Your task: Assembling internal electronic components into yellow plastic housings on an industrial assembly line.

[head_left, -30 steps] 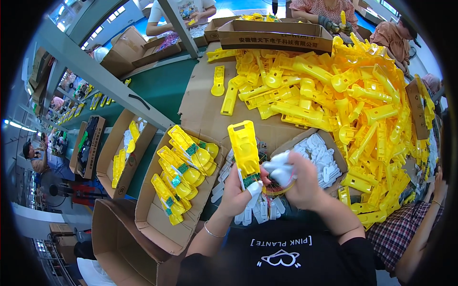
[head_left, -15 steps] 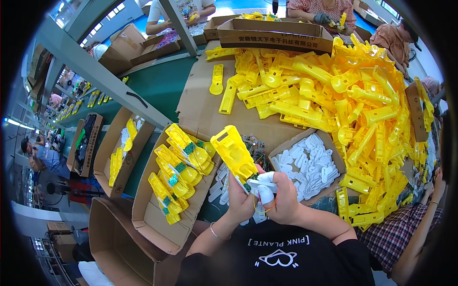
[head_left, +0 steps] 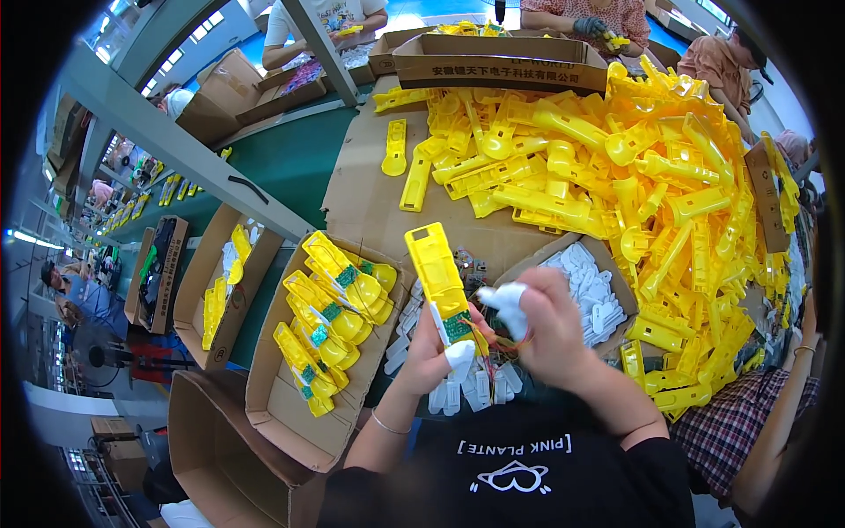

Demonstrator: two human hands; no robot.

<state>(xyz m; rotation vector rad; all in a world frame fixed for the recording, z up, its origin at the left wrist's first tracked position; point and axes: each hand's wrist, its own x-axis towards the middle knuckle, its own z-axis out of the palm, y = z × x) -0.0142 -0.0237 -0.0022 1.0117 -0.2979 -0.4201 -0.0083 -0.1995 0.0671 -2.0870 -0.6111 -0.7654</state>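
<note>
My left hand [head_left: 426, 361] is closed around the lower end of a yellow plastic housing [head_left: 437, 268], which stands tilted with its hollow side toward me. A green circuit board [head_left: 458, 326] sits at that lower end, beside the left thumb in its white finger cover. Thin coloured wires [head_left: 495, 340] run from the board toward my right hand [head_left: 556, 321]. That hand is smeared by motion, its white-covered fingertips just right of the housing; whether it grips anything cannot be made out. White flat plastic pieces [head_left: 480, 387] lie beneath the hands.
On the left, a cardboard box [head_left: 299, 433] holds yellow housings fitted with green boards. Another box of white pieces [head_left: 585, 282] stands right of my hands. A large heap of yellow housings [head_left: 563, 158] covers the far and right side. A metal post [head_left: 189, 145] slants across the left.
My right hand has moved away from the board, and the white piece it held over the board no longer shows there. The housing has turned more upright, exposing the board and wires.
</note>
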